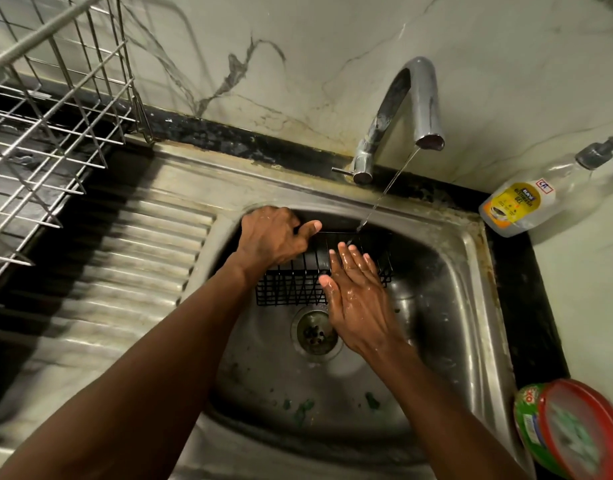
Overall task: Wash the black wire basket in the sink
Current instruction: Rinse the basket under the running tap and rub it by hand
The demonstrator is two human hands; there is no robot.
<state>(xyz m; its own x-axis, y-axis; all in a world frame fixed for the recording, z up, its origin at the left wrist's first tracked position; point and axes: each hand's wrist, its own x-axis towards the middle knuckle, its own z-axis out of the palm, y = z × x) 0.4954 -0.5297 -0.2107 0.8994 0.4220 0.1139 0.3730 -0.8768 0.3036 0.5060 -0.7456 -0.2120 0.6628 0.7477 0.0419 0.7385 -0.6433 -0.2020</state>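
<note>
Both bare forearms reach forward and converge. The left hand [268,237] curls over the rim of the black wire basket [289,287], thumb stretched out to the right. The right hand [355,299] is wet and flat, back up, its straight fingers [350,259] laid on the basket.

A pale, grey-veined marble wall [332,46] rises behind a black stone countertop [228,140]. A silver wire dish rack [55,116] stands at the left. In the right corner a clear pump bottle with a yellow label [526,202] lies tilted, with a red-lidded green tub [582,431] nearer the camera.
</note>
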